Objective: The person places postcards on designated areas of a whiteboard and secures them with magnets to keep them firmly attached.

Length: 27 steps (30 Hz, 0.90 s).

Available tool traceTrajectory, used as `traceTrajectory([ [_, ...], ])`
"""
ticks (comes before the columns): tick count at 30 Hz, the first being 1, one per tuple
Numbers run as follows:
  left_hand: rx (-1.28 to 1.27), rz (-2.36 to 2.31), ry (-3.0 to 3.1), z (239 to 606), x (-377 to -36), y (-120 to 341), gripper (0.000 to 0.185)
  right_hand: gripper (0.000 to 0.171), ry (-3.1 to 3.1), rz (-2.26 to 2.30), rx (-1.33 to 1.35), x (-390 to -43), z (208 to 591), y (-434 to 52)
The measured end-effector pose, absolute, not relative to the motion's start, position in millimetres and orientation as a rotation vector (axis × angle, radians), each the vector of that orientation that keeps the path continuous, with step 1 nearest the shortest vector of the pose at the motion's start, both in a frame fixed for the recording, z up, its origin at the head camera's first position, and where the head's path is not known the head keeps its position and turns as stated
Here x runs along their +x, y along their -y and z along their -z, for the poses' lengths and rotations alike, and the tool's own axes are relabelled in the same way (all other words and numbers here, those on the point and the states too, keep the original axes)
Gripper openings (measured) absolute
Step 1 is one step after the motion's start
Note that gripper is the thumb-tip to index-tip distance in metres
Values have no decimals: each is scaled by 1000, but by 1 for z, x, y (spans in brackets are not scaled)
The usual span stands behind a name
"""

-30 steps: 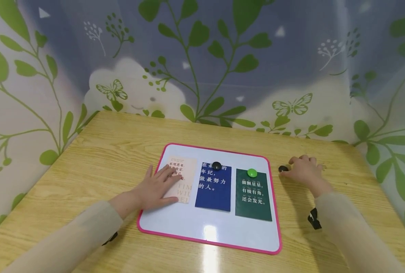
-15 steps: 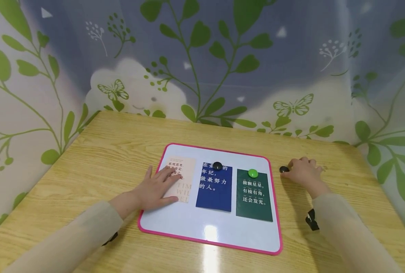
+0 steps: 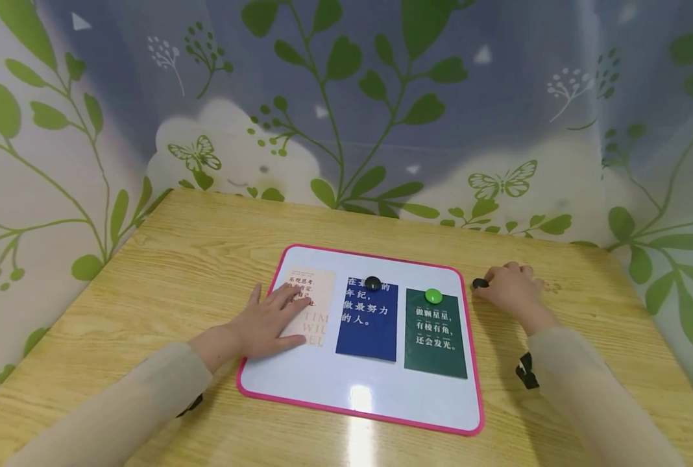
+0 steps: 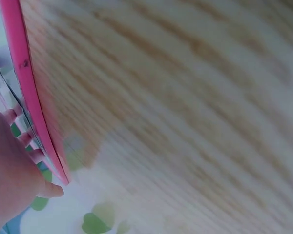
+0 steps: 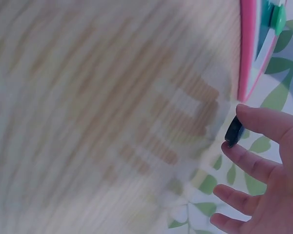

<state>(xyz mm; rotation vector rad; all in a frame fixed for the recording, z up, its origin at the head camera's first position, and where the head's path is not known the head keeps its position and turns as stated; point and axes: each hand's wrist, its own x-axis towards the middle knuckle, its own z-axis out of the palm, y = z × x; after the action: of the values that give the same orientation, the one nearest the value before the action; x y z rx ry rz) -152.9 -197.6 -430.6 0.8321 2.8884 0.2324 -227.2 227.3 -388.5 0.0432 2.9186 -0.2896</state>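
My left hand (image 3: 268, 324) rests with fingers spread on a cream card (image 3: 314, 324) on a pink-edged whiteboard (image 3: 300, 383), covering part of its print. To the right of the board, my right hand (image 3: 512, 290) pinches a round black magnet (image 3: 480, 284) between thumb and forefinger. That magnet (image 5: 234, 131) appears edge-on in the right wrist view, with the other fingers held apart from it. A second black magnet (image 3: 372, 283) sits on the top of a blue card (image 3: 366, 334). On the green card (image 3: 436, 353) at the board's right is a green magnet (image 3: 433, 296).
The board lies on a wood-grain table (image 3: 218, 240). Behind and at both sides hangs a leaf-patterned cloth (image 3: 376, 162). Black straps (image 3: 527, 373) show at the wrists.
My right hand has shifted slightly left and away from me, bringing the black magnet nearer the board. The left hand stays in place on the cream card.
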Motion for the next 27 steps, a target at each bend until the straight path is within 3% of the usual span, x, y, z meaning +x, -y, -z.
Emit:
traceTrajectory([
  [13,867,-206,-2910,428,-153,200,68,46,-2957,275,-47,-231,377,-189],
  [27,863,-204,-2878,425,-151,194,65,44,-2964,276,-221,-238,367,-105],
])
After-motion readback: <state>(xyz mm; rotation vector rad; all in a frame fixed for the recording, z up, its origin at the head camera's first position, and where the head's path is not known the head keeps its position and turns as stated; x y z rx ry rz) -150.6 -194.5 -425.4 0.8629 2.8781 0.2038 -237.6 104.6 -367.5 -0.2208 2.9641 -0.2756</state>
